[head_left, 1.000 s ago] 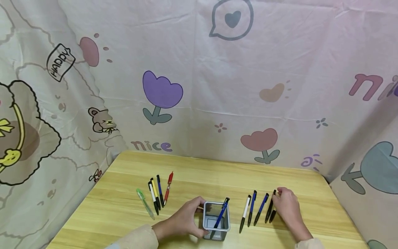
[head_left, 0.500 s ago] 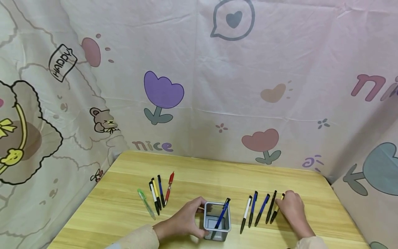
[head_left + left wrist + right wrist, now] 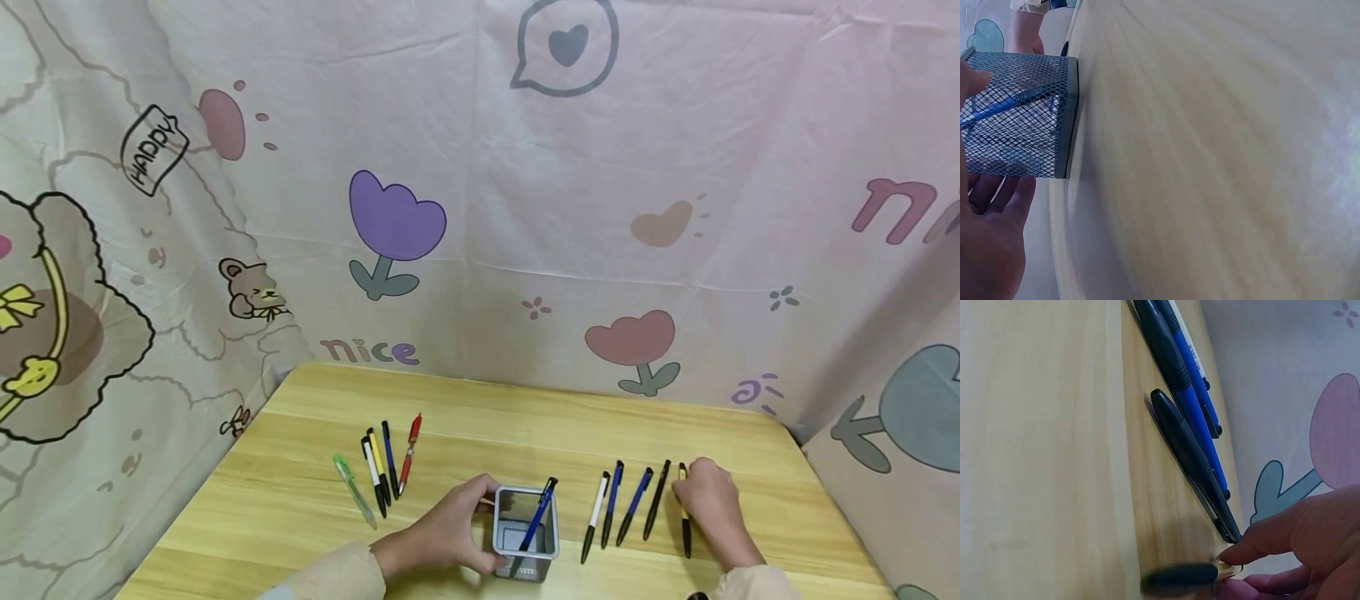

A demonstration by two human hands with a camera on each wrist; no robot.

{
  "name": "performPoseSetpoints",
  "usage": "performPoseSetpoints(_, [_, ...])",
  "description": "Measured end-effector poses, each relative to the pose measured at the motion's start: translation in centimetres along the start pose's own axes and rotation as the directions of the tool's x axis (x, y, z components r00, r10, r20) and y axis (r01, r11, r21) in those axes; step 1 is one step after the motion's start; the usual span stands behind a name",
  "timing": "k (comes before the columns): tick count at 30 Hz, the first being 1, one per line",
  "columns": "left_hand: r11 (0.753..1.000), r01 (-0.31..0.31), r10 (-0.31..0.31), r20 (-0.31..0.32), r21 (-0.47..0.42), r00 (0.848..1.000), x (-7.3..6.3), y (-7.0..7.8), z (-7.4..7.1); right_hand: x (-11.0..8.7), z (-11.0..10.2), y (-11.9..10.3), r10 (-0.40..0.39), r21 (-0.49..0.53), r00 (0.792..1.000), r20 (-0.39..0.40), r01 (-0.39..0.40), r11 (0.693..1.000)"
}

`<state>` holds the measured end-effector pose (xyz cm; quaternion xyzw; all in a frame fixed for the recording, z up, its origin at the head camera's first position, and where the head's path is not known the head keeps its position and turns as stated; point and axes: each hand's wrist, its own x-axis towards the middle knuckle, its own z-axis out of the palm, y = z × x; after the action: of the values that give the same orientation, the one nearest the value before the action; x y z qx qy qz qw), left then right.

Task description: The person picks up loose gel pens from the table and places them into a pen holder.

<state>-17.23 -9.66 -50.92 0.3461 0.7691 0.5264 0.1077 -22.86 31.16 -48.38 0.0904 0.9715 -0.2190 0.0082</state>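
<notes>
My left hand (image 3: 442,533) holds a silver mesh pen holder (image 3: 534,568) near the table's front, thumb on one side and fingers on the other. Inside it a blue pen (image 3: 537,523) leans, its clip end above the rim; the left wrist view shows it through the mesh (image 3: 1016,137). Over on the right, my right hand (image 3: 711,496) pinches a yellow-and-black pen (image 3: 686,537) between thumb and fingers. Its dark grip end (image 3: 1182,577) points away from the hand in the right wrist view. Just left of it lies a black pen (image 3: 657,500).
Left of the black pen lie two blue pens (image 3: 634,507) and a white pen (image 3: 596,518). Across the table (image 3: 480,425) at left are a green pen (image 3: 354,490), a white, a yellow and a blue pen (image 3: 389,460), plus a red pen (image 3: 410,454). A printed curtain (image 3: 480,208) hangs behind.
The right hand has moved slightly right, drawing the yellow-and-black pen away from the black one and turning it more upright in view. The left hand and pen holder stay put.
</notes>
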Motion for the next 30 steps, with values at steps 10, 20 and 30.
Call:
performPoseSetpoints(10, [1.0, 0.016, -0.016, -0.001, -0.001, 1.0, 0.0, 0.2, 0.1, -0.4, -0.2, 0.2, 0.0, 0.012, 1.0, 0.021, 0.0, 1.0])
performPoseSetpoints(20, [1.0, 0.02, -0.02, -0.008, 0.007, 1.0, 0.0, 0.1, 0.1, -1.1, -1.2, -1.5, -0.044, 0.029, 0.998, 0.033, 0.043, 0.999])
performPoseSetpoints(30, [0.999, 0.041, -0.041, -0.012, 0.001, 0.999, 0.0, 0.4, 0.1, -3.1, -2.3, -4.7, -0.127, 0.072, 0.991, -0.05, 0.131, 0.989])
